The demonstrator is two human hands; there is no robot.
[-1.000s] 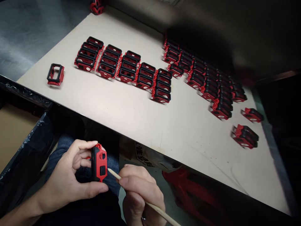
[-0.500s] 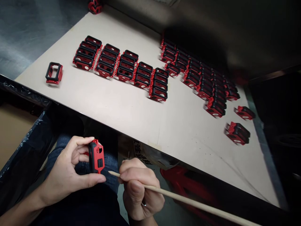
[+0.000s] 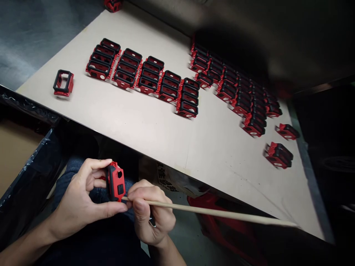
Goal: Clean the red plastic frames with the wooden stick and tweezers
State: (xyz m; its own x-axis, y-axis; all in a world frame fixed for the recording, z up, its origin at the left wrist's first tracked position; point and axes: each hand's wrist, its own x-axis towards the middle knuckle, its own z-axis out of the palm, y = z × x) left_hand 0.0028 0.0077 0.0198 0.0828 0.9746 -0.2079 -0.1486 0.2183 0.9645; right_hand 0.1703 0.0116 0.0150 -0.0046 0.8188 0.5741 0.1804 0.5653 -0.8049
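**Left hand (image 3: 78, 192) pinches a red-and-black rectangular frame (image 3: 115, 181) as the right hand (image 3: 151, 210) lays a slender wooden stick (image 3: 210, 210) against it**

Low over the person's denim-clad lap (image 3: 68, 173), the left hand curls around the frame, clamping it between the thumb beneath and the bent fingers behind. The frame stands on edge, its matte black lining set into a glossy red shell pierced by square and round openings. The right hand is closed on the pale, smooth stick, gripping it like a pencil, with the knuckles up and the fingers (image 3: 141, 194) wrapped over. The stick runs almost level to the right, passing over the board's front edge. Its tip reaches the frame's lower corner beside the left thumb, though whether it touches there cannot be told.

Ahead, a smooth beige board (image 3: 155, 144) lies on a brushed-steel bench (image 3: 41, 37). On it stand tight rows of matching red-and-black frames (image 3: 146, 77), more rows blurring toward the right, and one frame (image 3: 63, 83) set apart at the left. Below the board's edge on the left, a crinkled black plastic liner (image 3: 30, 166) hangs over a cardboard box (image 3: 16, 155). A glossy red object (image 3: 219, 221) lies low at the right.
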